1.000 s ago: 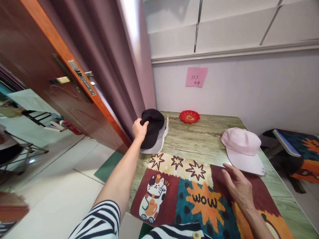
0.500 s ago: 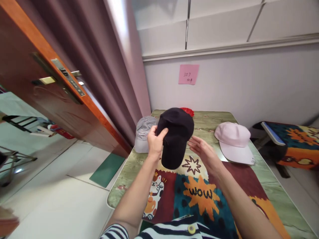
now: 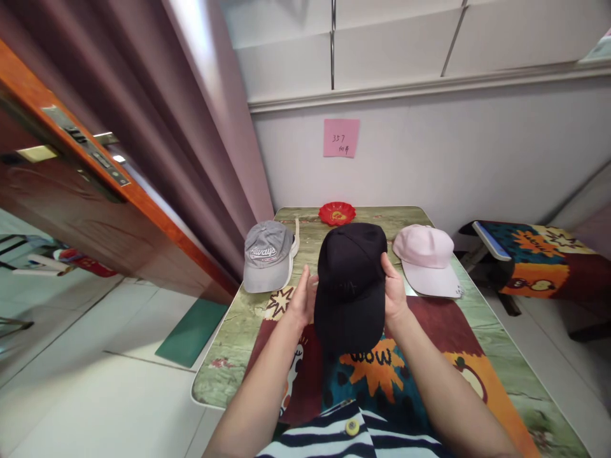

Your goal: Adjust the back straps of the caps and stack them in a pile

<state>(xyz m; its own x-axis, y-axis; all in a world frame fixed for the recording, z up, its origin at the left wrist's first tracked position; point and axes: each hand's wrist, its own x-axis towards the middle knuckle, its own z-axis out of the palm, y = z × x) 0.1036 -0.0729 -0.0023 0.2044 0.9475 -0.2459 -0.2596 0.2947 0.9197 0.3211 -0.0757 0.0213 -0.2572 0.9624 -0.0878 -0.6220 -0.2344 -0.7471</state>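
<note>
A black baseball cap (image 3: 352,280) is held up over the patterned cloth, brim toward me. My right hand (image 3: 395,294) grips its right edge, with the thumb on the front side and the other fingers mostly hidden behind. Close to the cap's left edge, my left hand (image 3: 303,299) is open, fingers extended; whether it touches the fabric is hard to see. To the left lies a grey cap (image 3: 268,257) with "Always" lettering and a strap sticking up. A pale pink cap (image 3: 427,257) rests on the right.
A red scalloped dish (image 3: 337,214) sits at the back of the wood-patterned table (image 3: 224,366). The colourful cloth (image 3: 429,324) covers its front middle. A wooden door (image 3: 157,235) and curtain (image 3: 214,127) stand left; another cloth-covered surface (image 3: 539,254) is at right.
The black cap has passed from my left hand to my right and come lower and nearer. My left hand has let go. The view has shifted right, uncovering the red dish.
</note>
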